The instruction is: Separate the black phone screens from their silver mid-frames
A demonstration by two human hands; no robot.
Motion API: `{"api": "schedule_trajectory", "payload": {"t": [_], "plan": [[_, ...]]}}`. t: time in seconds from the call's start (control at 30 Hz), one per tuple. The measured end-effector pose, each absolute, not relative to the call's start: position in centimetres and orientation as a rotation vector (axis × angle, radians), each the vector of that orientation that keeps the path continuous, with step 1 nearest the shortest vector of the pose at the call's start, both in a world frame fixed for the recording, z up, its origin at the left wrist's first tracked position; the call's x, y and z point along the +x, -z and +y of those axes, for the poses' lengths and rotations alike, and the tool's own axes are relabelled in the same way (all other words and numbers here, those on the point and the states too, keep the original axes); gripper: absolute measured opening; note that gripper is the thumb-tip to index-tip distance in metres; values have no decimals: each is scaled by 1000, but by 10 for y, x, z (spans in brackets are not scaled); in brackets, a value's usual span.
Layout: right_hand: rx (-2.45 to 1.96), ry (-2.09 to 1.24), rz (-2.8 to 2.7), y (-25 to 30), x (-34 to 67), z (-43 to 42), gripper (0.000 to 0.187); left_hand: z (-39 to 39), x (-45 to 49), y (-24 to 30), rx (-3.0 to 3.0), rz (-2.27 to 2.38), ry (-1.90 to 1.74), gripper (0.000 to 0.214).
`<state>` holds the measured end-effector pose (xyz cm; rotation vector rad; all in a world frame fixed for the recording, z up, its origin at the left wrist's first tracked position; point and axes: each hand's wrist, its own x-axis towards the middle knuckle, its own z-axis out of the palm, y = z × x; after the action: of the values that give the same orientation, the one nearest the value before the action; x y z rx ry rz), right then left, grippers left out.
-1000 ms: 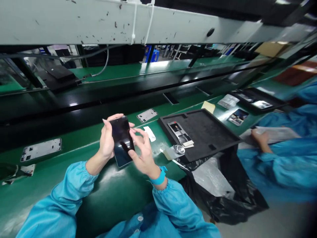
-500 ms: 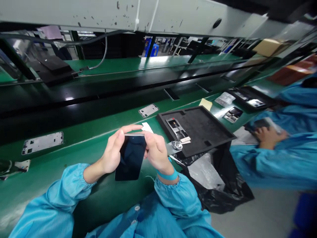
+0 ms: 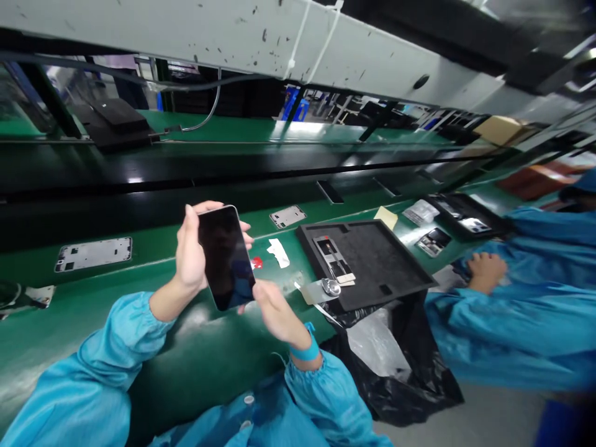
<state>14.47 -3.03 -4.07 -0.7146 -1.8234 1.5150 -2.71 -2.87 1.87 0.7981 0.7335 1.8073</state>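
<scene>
A dark-screened smartphone (image 3: 226,257) is held up above the green bench, its screen facing me. My left hand (image 3: 190,251) wraps round its left side, with fingertips showing past the far right edge. My right hand (image 3: 277,307) closes on the lower right corner, thumb at the front. Behind the phone a red scrap (image 3: 256,263) and a torn white paper piece (image 3: 279,252) lie on the bench. Farther right, a round metal object (image 3: 330,287) rests beside the black foam tray (image 3: 386,248).
Grey phone frames (image 3: 94,254) (image 3: 288,216) lie along the bench's back strip. The tray holds a phone frame and tools (image 3: 334,261). A black plastic bag (image 3: 395,397) hangs at the bench edge. A co-worker's hand (image 3: 487,270) is at right, near another phone (image 3: 434,242).
The phone has risen and turned from lying tilted away to facing me. My right hand has slid from its top edge to its lower right corner; my left hand moved up along the left side.
</scene>
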Motion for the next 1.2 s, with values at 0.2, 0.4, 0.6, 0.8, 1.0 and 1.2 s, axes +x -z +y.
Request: {"api": "schedule_trajectory", "payload": {"t": [0.2, 0.4, 0.6, 0.8, 1.0, 1.2], "plan": [[-628, -1611, -2003, 44, 154, -27, 81, -29, -32, -36, 652, 730, -1823, 66], [-745, -1659, -1834, 57, 139, -21, 81, -30, -30, -26, 701, 727, -1863, 49], [-757, -1729, -1707, 72, 125, -21, 75, -29, -26, -20, 725, 732, -1965, 45], [-648, -1974, -1623, 73, 116, -22, 73, -22, -21, -14, 677, 764, -2047, 51], [-706, -2155, -1481, 86, 110, -16, 68, -11, -16, -1, 587, 812, -2039, 64], [-579, -2059, -1518, 77, 145, -26, 72, 42, -15, 5, 550, 923, -1836, 72]]}}
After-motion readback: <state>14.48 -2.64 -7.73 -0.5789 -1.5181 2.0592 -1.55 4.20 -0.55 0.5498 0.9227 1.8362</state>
